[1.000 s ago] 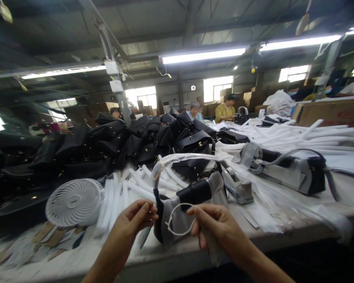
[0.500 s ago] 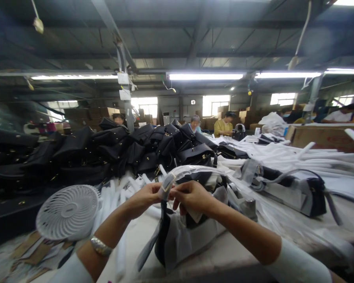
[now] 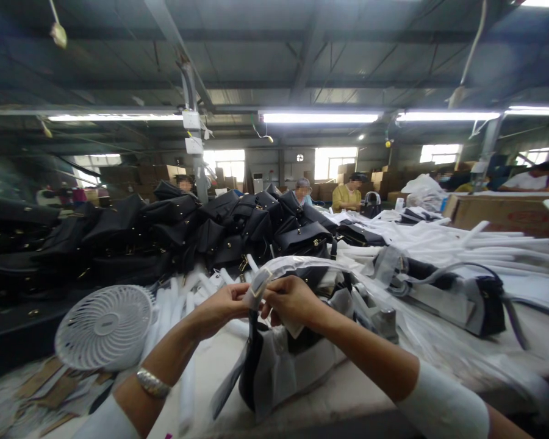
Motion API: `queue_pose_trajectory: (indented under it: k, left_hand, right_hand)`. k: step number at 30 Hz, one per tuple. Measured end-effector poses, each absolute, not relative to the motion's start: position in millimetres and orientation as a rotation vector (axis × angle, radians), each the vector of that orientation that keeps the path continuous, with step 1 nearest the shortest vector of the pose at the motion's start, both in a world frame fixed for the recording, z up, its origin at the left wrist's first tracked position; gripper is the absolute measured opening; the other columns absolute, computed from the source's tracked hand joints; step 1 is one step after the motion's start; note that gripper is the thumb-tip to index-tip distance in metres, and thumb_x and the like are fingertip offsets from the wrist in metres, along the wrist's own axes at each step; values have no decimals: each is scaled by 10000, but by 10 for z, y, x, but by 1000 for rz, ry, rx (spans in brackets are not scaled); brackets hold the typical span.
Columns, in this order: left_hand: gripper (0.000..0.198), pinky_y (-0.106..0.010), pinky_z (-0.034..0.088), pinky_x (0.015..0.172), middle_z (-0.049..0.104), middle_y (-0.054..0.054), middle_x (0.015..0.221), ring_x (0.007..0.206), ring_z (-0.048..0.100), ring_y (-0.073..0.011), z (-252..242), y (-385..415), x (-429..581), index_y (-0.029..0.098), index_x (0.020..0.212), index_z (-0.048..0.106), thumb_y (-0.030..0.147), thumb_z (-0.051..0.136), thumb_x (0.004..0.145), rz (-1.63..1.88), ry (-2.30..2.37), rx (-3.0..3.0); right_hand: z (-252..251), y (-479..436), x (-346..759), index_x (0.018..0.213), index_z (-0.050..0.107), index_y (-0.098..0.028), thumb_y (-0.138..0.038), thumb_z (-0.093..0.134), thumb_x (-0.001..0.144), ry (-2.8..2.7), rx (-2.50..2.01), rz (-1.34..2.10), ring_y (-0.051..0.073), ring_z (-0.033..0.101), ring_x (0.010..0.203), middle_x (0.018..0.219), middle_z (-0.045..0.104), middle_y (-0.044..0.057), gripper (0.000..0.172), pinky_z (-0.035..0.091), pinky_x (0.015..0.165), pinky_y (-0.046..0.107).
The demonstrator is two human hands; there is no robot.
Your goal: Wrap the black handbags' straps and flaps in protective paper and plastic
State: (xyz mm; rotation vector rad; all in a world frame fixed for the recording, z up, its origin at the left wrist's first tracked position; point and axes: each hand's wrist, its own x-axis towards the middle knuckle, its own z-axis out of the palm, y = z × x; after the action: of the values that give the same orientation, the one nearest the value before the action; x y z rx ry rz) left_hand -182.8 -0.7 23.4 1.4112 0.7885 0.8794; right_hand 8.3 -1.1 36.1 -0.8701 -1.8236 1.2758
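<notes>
A black handbag (image 3: pixel 248 375) stands on the table before me, its sides partly covered with pale wrapping. Its strap rises in an arch, sheathed in a translucent wrap (image 3: pixel 297 262). My left hand (image 3: pixel 226 308) pinches the strap's wrapped end near a metal buckle. Close beside it, my right hand (image 3: pixel 297 302) has its thumb and fingers closed on the same wrapped strap end. A small pale tag (image 3: pixel 295 328) hangs below my right fingers. What exactly lies between those fingertips is partly hidden.
A white round fan (image 3: pixel 105 326) stands at the left, near cardboard scraps (image 3: pixel 57 390). Black bags (image 3: pixel 210 235) are heaped behind. White foam tubes (image 3: pixel 466 244) lie at the right, behind another wrapped bag (image 3: pixel 491 305). Several people sit farther back, one in a yellow top (image 3: pixel 346 196).
My right hand and forearm have shifted slightly left, and the hand has turned a little at the strap end. My left hand keeps its pinch. The handbag has hardly moved.
</notes>
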Motion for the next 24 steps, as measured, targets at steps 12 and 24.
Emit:
queue_pose_trajectory:
  k: [12,24]
  left_hand:
    - [258,-317,524,953,582,30,777,772,611,-82,32,-215,-2136,209,1121,667,302,668,881,1239,740,1066]
    - [333,-142,521,526,703,-23,927,573,540,-35,-87,-417,-2015,167,982,722,86,789,667,1559,533,775]
  right_hand:
    - [214,-144,322,1077,656,-161,-397,657,840,-1724,-895,1487,106,629,481,674,703,7,335,508,470,203]
    - [-91,-491,342,932,718,-196,-190,620,874,-1787,-837,834,195,712,829,879,753,41,114,527,757,292]
